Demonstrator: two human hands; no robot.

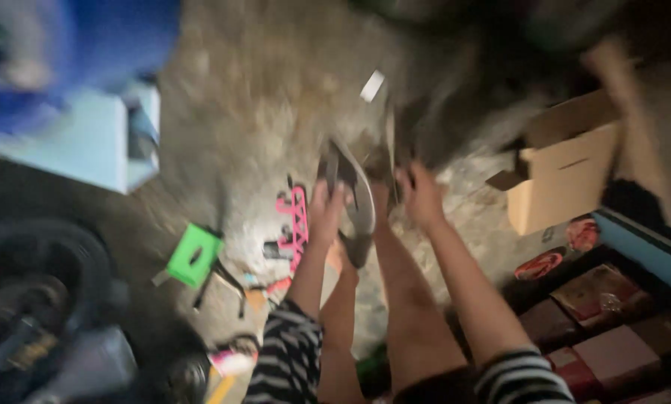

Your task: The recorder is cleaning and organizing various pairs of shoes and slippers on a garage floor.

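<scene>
At the bottom edge of the view, two striped sleeves (290, 359) frame the person's bare legs, which run up the middle of the picture. The left hand (326, 213) is closed around the near side of a curved grey piece (358, 202), a blurred strip bent like a band or a sandal strap; exactly what it is cannot be told. The right hand (421, 196) is raised just beside the far side of that piece, fingers partly curled, and whether it grips anything cannot be made out through the blur.

Left of the left hand a pink plastic part (296, 224) lies on the ground, and further left a green block (193, 254) sits among small scattered bits. A dark tyre (36, 269) fills the lower left corner. To the right, flat reddish packets (612, 352) crowd the near floor, and an open cardboard box (567, 176) stands beyond them.

Past the hands, the bare sandy ground (261, 97) stretches open to the top edge, with a pale blue cabinet (89, 142) bounding it on the left.
</scene>
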